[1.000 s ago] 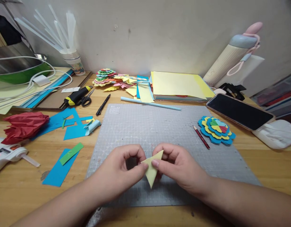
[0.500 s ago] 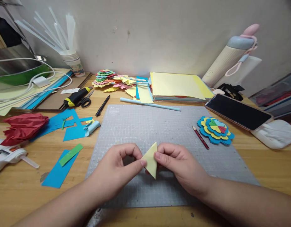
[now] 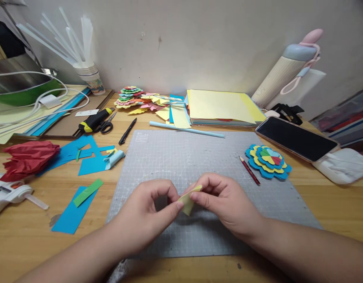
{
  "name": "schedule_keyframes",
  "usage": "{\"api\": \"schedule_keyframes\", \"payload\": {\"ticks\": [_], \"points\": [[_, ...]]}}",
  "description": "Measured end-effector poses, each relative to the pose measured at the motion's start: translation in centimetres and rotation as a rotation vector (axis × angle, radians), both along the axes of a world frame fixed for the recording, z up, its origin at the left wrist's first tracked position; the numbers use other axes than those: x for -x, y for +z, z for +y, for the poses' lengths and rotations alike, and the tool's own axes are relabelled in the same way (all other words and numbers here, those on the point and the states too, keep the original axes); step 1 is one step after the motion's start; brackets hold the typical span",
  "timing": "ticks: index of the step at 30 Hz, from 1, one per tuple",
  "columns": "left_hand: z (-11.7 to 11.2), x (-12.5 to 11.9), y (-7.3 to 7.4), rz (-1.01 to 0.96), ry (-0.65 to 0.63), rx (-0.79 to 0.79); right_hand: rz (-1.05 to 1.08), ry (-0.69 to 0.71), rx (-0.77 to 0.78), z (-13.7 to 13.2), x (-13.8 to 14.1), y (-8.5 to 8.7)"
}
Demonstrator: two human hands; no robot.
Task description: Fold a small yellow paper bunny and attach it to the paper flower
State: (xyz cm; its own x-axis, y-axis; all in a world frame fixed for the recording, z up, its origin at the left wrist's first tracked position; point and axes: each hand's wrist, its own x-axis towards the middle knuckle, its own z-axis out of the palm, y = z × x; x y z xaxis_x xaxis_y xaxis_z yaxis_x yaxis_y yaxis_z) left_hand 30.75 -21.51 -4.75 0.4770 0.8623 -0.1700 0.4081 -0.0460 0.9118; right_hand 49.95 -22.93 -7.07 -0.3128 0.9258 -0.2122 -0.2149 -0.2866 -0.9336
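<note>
Both hands meet over the near middle of a grey cutting mat [image 3: 175, 157]. Between them is a small folded piece of pale yellow paper [image 3: 187, 200]. My left hand [image 3: 149, 214] pinches its left edge with thumb and forefinger. My right hand [image 3: 225, 206] pinches its right side, fingers curled over the top so that much of the paper is hidden. The paper is held just above the mat.
A red pencil [image 3: 250, 170] and a layered blue-yellow paper flower [image 3: 268, 160] lie at the mat's right edge, a phone [image 3: 296, 138] behind them. Blue and green paper scraps [image 3: 81, 165], red crumpled paper [image 3: 28, 157] and a glue gun [image 3: 10, 192] lie left. Scissors [image 3: 106, 125], a pen [image 3: 127, 131] and yellow sheets [image 3: 222, 106] are at the back.
The yellow paper stood as a tall triangle between my fingers; it has since been folded or turned down, so less of it shows. Both hands stayed in place.
</note>
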Motion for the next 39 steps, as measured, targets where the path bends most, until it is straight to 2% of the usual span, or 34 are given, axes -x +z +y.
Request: {"api": "schedule_keyframes", "payload": {"ticks": [6,12,17,21,30,35,39], "points": [[-0.14,0.15,-0.05,-0.004,-0.005,-0.061,0.108,0.008,-0.098,0.08,0.04,-0.11],[-0.2,0.23,0.07,0.0,-0.012,-0.078,0.034,0.018,-0.184,0.07,-0.05,-0.07],[-0.06,0.11,0.25,0.009,-0.027,-0.081,0.063,0.042,-0.113,-0.02,-0.21,0.2],[-0.13,0.06,0.31,0.023,-0.015,-0.067,0.09,0.001,-0.055,0.15,-0.28,0.3],[-0.12,0.13,0.4,0.036,-0.027,-0.031,-0.07,-0.082,-0.103,0.16,-0.26,0.43],[0.13,0.31,0.2,-0.113,0.064,0.15,0.076,0.003,0.011,0.15,-0.17,0.29],[0.44,0.39,-0.31,-0.285,0.109,0.331,-0.012,0.176,0.048,-0.13,0.19,0.34]]}}
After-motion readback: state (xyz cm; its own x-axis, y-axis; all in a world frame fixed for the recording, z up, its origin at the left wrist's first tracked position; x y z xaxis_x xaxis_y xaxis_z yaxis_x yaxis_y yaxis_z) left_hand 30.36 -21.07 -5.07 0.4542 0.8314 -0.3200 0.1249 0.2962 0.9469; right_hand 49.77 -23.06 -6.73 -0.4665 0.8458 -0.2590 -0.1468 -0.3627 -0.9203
